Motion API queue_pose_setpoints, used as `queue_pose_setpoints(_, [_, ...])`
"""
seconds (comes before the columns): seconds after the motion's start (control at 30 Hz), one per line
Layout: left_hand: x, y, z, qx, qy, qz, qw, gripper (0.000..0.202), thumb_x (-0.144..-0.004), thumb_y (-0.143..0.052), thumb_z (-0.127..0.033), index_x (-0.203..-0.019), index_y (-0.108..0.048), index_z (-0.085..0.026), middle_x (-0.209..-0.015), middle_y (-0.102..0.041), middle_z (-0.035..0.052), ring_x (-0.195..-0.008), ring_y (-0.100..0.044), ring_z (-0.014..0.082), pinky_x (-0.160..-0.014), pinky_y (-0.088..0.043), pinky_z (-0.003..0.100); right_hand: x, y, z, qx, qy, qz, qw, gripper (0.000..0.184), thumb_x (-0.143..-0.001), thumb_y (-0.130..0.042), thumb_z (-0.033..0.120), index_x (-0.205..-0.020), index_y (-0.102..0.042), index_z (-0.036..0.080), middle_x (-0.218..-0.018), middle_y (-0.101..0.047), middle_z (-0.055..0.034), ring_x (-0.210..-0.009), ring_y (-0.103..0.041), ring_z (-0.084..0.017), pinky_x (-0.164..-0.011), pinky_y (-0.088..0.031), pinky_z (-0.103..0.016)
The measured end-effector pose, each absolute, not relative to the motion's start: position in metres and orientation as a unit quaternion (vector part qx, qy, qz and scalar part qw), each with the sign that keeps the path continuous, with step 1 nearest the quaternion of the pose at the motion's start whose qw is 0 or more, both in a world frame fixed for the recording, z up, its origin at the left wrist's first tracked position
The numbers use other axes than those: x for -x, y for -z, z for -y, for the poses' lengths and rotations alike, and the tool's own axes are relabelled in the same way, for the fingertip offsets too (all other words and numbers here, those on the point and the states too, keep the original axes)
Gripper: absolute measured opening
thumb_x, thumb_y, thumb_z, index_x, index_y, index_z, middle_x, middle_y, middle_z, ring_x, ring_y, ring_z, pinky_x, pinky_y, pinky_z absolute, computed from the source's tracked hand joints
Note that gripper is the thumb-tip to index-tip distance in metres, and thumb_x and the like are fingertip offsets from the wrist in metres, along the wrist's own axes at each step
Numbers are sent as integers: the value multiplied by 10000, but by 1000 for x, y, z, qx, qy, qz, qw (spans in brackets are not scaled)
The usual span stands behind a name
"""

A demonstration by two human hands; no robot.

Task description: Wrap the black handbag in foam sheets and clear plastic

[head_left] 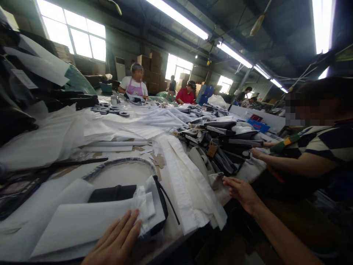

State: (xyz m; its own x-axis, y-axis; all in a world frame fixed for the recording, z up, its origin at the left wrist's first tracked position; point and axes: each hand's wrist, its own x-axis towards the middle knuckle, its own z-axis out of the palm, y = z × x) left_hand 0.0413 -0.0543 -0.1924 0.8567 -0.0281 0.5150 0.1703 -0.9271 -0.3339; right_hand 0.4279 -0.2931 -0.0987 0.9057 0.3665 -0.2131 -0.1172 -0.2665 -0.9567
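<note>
at the near edge of a long table (176, 224), the left hand (116, 241) lies flat, fingers together and slightly fanned, pressing on a white paper sheet (79, 224) wrapped over a black bag (113, 193). the bag sits just beyond the fingertips, toward twelve o'clock, its long axis running left to right, a strap (121, 162) arching above it. the right hand (241, 191) reaches out at two o'clock, well apart from the bag, fingers loosely extended, touching the edge of a pile of dark bags (223, 147); i cannot tell if it pinches anything. the left hand is nearer. a co-worker's arm (292, 163) reaches in from three o'clock.
</note>
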Motion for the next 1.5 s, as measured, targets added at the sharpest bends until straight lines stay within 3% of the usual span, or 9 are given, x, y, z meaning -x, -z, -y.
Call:
queue_pose_setpoints(0.43, [-42,188,56,939,263,27,221,567,-760,-463,-112,-1308,-593,-180,-1365,-628,69,-1166,-665,199,-871,-597,274,-435,147,301,806,-106,124,569,341,-601,-828,457,-783,-744,181,-731,-738,-53,-410,-464,-86,-380,-414,-232])
queue_pose_setpoints(0.57, [-41,186,58,940,263,37,214,544,-782,-460,-114,-1303,-599,-190,-1356,-636,59,-1161,-668,191,-880,-591,270,-427,144,317,844,-35,173,507,297,-660,-789,448,-819,-779,198,-565,-687,-16,-395,-486,-130,-404,-425,-265])
queue_pose_setpoints(0.63, [-41,184,60,942,261,42,205,534,-801,-463,-119,-1314,-593,-193,-1376,-621,56,-1177,-658,191,-897,-583,270,-418,130,324,852,-18,216,477,237,-665,-796,410,-818,-798,230,-620,-717,-22,-462,-558,-163,-482,-488,-282])
queue_pose_setpoints(0.77, [-43,177,65,943,273,67,179,547,-812,-411,-43,-1304,-599,-193,-1368,-631,53,-1188,-650,183,-929,-567,278,-393,94,316,809,-17,448,379,124,-792,-728,330,-875,-801,274,-922,-777,-44,-813,-713,-227,-770,-567,-295])
queue_pose_setpoints(0.87, [-45,176,71,943,284,89,147,516,-850,-382,-21,-1273,-616,-203,-1362,-638,43,-1207,-636,179,-959,-551,293,-365,69,288,683,-7,680,268,204,-926,-591,190,-1043,-749,246,-917,-767,-48,-790,-717,-162,-710,-547,-228])
queue_pose_setpoints(0.97, [-48,176,75,933,324,110,111,435,-934,-349,-47,-1203,-646,-217,-1320,-670,25,-1195,-644,175,-969,-540,294,-330,50,248,587,-54,780,211,220,-940,-573,128,-1105,-696,206,-881,-741,-52,-746,-689,-128,-660,-499,-203])
queue_pose_setpoints(1.1, [-52,171,80,929,334,143,78,427,-1030,-257,-115,-1137,-662,-200,-1278,-695,39,-1181,-653,178,-965,-539,303,-293,35,189,541,-204,802,149,133,-944,-594,245,-971,-711,188,-781,-685,-37,-678,-637,-121,-621,-452,-219])
queue_pose_setpoints(1.27, [-55,170,85,922,346,166,57,458,-1067,-216,-223,-1123,-669,-194,-1278,-694,48,-1194,-644,187,-1002,-509,301,-284,39,116,491,-280,822,71,159,-881,-666,317,-863,-724,170,-702,-633,-7,-584,-568,-94,-561,-406,-204])
queue_pose_setpoints(1.5, [-62,183,85,881,431,181,69,330,-1022,-356,-149,-1005,-684,-184,-1137,-756,51,-1111,-691,169,-1200,-252,321,-276,57,49,436,-267,858,-46,113,-827,-708,301,-815,-734,191,-705,-692,6,-619,-613,-100,-584,-403,-195])
